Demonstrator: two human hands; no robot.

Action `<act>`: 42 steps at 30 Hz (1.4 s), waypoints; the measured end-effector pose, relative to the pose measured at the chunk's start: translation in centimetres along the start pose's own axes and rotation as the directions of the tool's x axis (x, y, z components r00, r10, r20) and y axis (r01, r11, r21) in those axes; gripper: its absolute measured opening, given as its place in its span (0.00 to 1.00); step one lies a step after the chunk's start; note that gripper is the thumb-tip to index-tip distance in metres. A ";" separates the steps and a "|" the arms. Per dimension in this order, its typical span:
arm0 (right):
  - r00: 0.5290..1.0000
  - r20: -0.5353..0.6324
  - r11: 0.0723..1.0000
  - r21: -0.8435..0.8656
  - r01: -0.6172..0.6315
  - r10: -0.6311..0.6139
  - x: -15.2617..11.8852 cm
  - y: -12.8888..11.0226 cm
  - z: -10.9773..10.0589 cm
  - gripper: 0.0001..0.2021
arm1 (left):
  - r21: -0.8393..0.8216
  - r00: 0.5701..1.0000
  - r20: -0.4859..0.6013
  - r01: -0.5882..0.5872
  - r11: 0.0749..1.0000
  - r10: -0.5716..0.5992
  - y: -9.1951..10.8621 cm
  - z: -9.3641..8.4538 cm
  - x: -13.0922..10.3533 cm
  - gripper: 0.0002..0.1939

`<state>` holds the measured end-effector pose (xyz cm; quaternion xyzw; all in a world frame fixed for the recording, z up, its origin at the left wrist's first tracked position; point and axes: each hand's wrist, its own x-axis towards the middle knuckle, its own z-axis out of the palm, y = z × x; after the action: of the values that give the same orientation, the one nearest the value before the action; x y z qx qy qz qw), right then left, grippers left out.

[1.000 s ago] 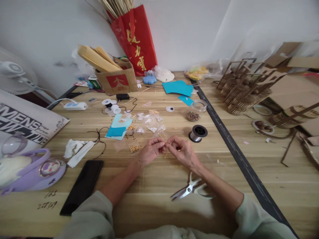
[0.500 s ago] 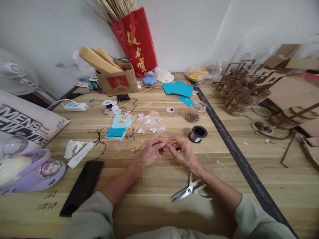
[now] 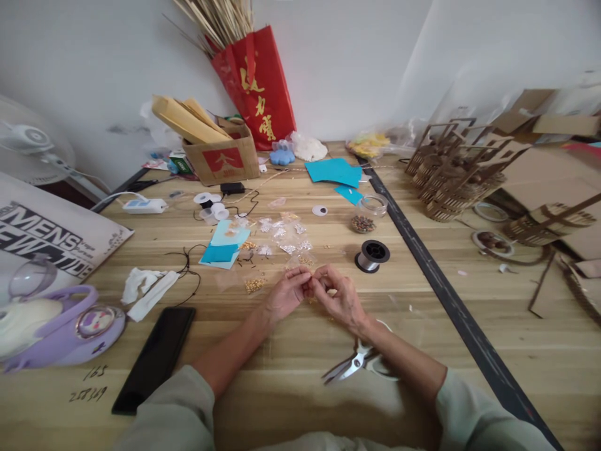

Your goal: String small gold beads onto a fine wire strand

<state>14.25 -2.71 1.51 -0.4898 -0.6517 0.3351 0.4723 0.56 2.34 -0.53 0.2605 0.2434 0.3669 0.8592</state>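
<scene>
Over the middle of the table, my left hand [image 3: 292, 292] and my right hand [image 3: 339, 295] meet at the fingertips, both pinched closed. Whatever sits between the fingers is too small to make out. Left of them lies a pile of gold beads [image 3: 254, 286]; a few more gold bits show beneath the hands. Packets of silver pieces [image 3: 282, 232] are spread just beyond. A spool of clear line [image 3: 372, 255] stands to the right of my right hand. Partly under my right forearm, scissors [image 3: 350, 365] with white handles lie with their blades apart.
A phone [image 3: 154, 360] and a purple bottle [image 3: 66, 329] are at the left. Blue cards [image 3: 220, 250], a jar of mixed beads [image 3: 364, 222] and a cardboard box [image 3: 223, 156] stand farther back. Wooden baskets [image 3: 451, 181] fill the right side, past a black strip [image 3: 432, 275].
My right hand has moved slightly left, so the fingertips of both hands are closer together and overlap. The camera view has shifted a little; the things on the table lie as before.
</scene>
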 end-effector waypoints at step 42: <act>0.972 0.102 0.858 0.457 -0.233 0.210 0.4 -0.4 0.0 0.13 | 0.097 0.996 0.088 -0.022 0.995 0.014 -0.1 -0.5 0.1 0.09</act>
<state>14.07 -2.43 2.02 -0.4252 -0.5028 0.5456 0.5185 0.37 2.46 -0.95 0.3204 0.2209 0.3505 0.8519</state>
